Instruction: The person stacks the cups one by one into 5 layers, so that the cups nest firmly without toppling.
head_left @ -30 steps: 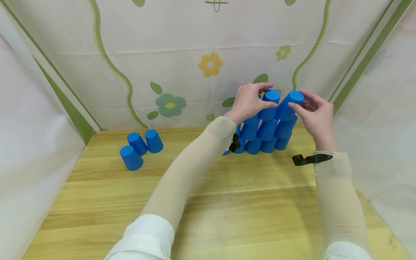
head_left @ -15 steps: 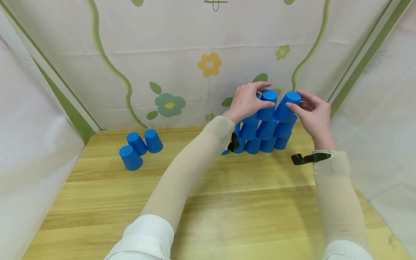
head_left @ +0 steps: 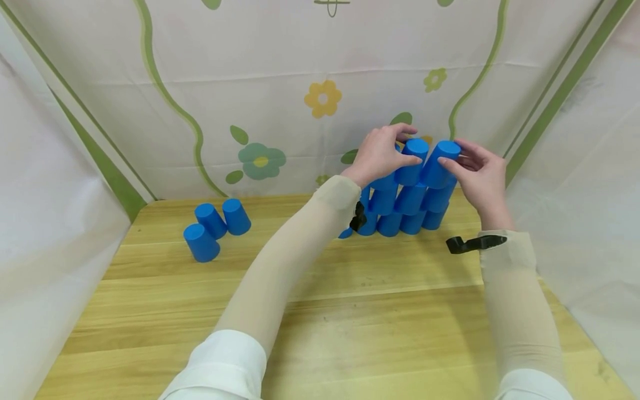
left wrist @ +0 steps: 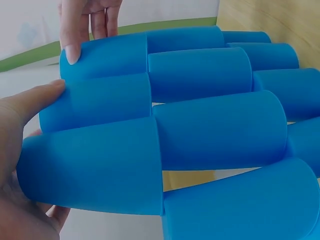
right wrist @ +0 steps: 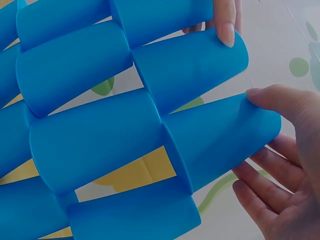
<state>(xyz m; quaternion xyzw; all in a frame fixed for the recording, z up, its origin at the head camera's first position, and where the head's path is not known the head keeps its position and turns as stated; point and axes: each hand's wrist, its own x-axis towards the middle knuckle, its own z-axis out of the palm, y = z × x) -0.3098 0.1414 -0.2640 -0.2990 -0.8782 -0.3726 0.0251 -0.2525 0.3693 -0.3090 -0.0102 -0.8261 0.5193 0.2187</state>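
Note:
Blue plastic cups, upside down, form a tiered wall at the table's back right. My right hand pinches the right cup of the top row, thumb in front and fingers behind. My left hand holds the middle top cup, its thumb near the closed end. In the left wrist view, the left top cup lies against that hand's palm side. The right wrist view shows the right top cup resting on the row below, right at the middle one's side. My left hand and forearm hide the wall's left part.
Three more blue cups stand upside down in a loose group at the table's back left. A patterned curtain hangs close behind the wooden table. White sheets flank both sides. A black strap sits on the right wrist.
My right hand has shifted slightly left with the right top cup, narrowing its gap to the middle one. The left hand has barely moved.

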